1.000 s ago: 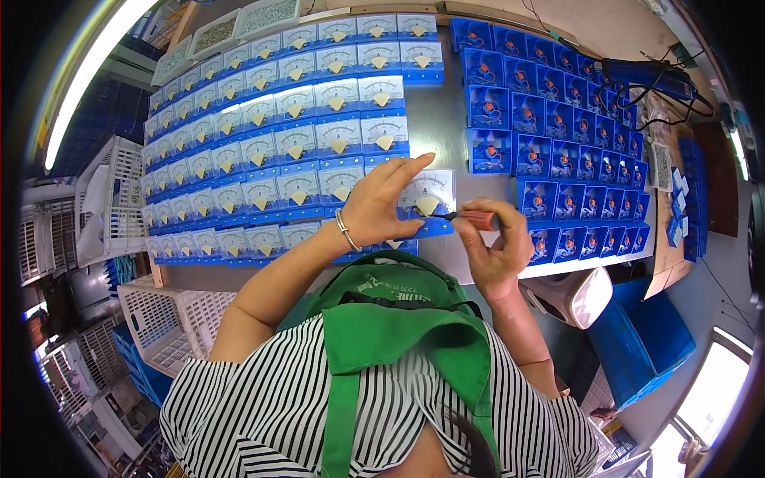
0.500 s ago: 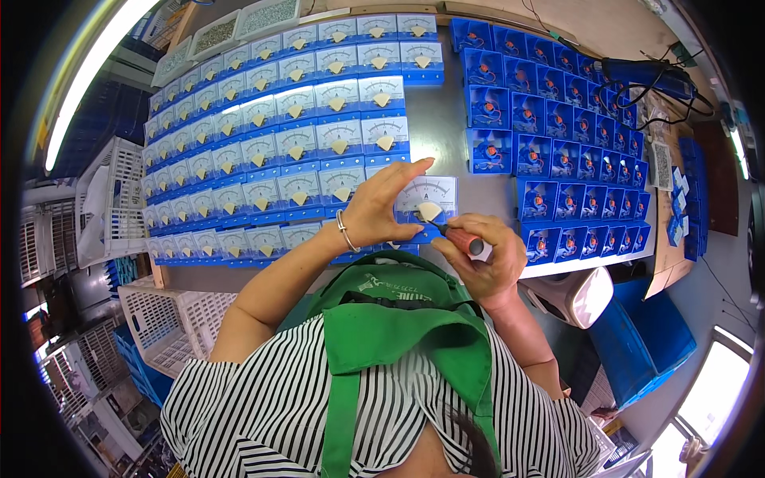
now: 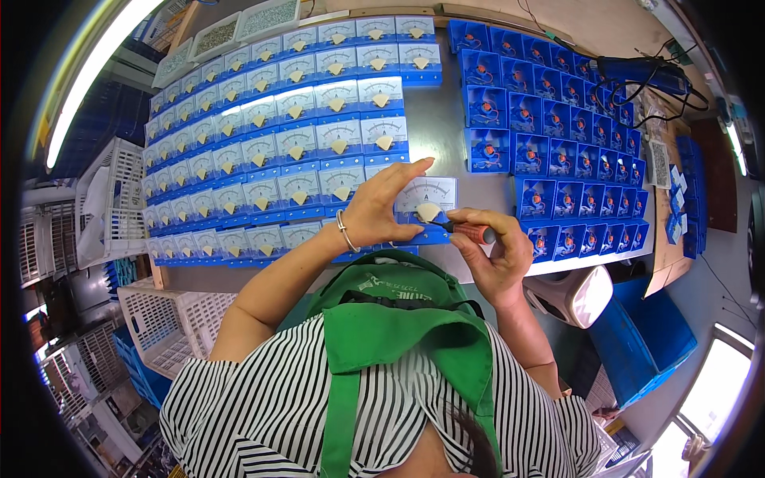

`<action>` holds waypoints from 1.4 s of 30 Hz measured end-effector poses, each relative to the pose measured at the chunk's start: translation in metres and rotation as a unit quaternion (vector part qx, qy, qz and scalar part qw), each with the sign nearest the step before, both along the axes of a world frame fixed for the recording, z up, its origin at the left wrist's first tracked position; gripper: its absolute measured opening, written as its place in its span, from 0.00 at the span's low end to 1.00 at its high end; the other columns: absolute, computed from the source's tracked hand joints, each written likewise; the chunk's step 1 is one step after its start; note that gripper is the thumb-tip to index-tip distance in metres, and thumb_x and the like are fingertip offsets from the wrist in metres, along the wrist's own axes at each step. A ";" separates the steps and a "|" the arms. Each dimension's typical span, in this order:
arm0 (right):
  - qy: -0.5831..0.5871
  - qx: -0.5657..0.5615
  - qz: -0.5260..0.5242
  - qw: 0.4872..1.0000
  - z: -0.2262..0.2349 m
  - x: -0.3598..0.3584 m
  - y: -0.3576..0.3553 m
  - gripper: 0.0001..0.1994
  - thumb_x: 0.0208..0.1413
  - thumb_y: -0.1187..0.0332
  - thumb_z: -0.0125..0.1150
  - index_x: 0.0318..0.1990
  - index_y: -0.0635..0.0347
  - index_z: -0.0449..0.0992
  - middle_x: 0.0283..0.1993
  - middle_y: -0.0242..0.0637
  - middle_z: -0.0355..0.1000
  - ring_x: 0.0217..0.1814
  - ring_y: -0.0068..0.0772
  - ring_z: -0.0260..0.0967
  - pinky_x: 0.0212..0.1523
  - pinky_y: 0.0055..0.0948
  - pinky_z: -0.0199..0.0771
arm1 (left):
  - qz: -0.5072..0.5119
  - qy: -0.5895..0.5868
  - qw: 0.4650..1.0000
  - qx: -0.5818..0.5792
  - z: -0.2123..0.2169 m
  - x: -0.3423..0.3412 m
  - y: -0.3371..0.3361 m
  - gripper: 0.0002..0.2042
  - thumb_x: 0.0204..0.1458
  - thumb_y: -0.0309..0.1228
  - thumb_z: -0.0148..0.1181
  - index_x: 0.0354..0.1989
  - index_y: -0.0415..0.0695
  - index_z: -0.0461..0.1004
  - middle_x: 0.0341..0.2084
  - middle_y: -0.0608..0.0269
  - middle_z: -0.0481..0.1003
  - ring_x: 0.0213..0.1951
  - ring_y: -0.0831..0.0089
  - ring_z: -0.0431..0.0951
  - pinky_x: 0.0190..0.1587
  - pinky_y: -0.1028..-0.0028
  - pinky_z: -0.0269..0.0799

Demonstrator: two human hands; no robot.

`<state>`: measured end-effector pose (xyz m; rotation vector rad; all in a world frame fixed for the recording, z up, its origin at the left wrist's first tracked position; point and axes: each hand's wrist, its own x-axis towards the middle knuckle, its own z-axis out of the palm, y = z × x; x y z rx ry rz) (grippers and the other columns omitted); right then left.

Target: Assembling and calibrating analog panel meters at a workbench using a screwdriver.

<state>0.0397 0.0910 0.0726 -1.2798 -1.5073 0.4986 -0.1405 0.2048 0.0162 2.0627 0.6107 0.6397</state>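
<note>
A panel meter (image 3: pixel 431 191) with a white dial face, a cream fan-shaped piece and a blue base stands on the table in front of me. My left hand (image 3: pixel 374 209) grips it from its left side, thumb at the near edge and fingers at the far edge. In my right hand (image 3: pixel 504 259) is a screwdriver (image 3: pixel 473 232) with a red handle, held between thumb and fingers. Its dark shaft slants left to the meter's lower part, just below the cream piece. Whether the tip touches a screw is too small to tell.
Rows of similar meters (image 3: pixel 296 102) fill the table's left side. Open blue boxes (image 3: pixel 532 199) with red and orange parts inside stand in rows at right. Small-parts trays (image 3: pixel 268 19) sit at the far left, and a dark power tool with cables (image 3: pixel 647 76) lies far right.
My right hand has shifted slightly right, and the screwdriver handle has tilted over, lying flatter and pointing right. The left hand and the meter stay in place.
</note>
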 end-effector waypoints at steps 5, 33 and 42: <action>0.043 -0.030 -0.026 0.998 -0.004 -0.001 -0.003 0.15 0.49 0.77 0.67 0.42 0.64 0.69 0.39 0.40 0.78 0.33 0.26 0.76 0.34 0.22 0.74 | -0.002 0.016 1.000 -0.014 0.000 0.000 -0.001 0.46 0.30 0.31 0.72 0.65 0.47 0.57 0.48 0.53 0.72 0.50 0.57 0.73 0.55 0.66 0.67; 0.312 -0.486 -0.044 0.815 -0.071 0.037 -0.009 0.11 0.61 0.63 0.54 0.37 0.63 0.73 0.22 0.29 0.64 0.17 0.16 0.57 0.15 0.17 0.54 | -0.019 0.003 0.996 -0.084 -0.004 0.002 -0.002 0.46 0.32 0.36 0.71 0.65 0.45 0.56 0.50 0.53 0.70 0.53 0.57 0.70 0.58 0.66 0.63; 0.051 -0.314 -0.127 0.939 -0.092 0.042 -0.017 0.11 0.53 0.67 0.63 0.25 0.59 0.68 0.18 0.35 0.66 0.17 0.29 0.68 0.16 0.32 0.65 | 0.007 0.034 0.999 -0.015 -0.038 -0.002 0.012 0.35 0.40 0.34 0.69 0.60 0.42 0.63 0.52 0.52 0.68 0.54 0.55 0.69 0.57 0.65 0.64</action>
